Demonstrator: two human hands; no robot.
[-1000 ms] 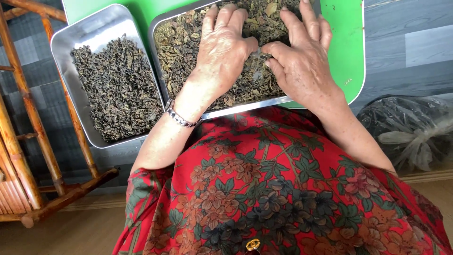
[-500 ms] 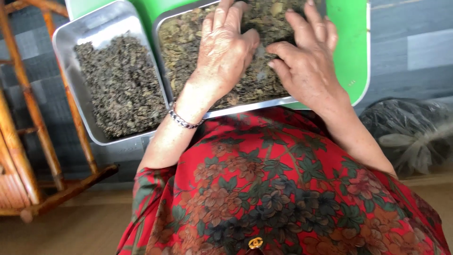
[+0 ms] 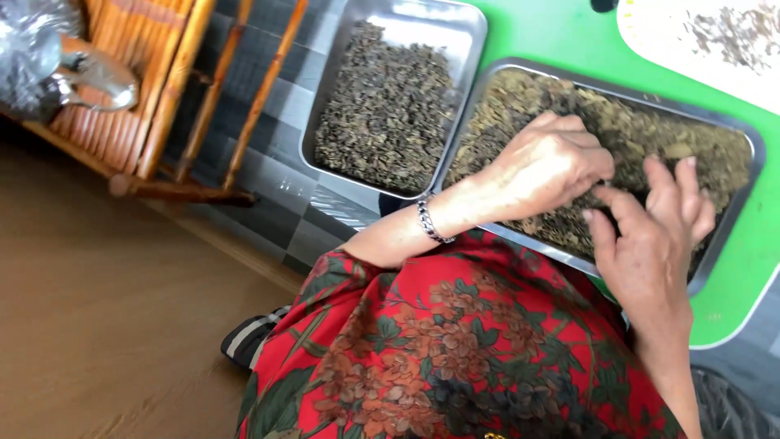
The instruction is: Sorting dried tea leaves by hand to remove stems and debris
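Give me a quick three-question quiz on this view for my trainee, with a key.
1. True or false: both hands are over the same metal tray.
2. Which wrist wears the bracelet? A) left B) right
3. What colour is the table under the trays?

Key
1. True: the left hand and right hand are both on the dried leaves in the larger tray, not the smaller tray.
2. A: the bracelet is on the left wrist.
3. Green table.
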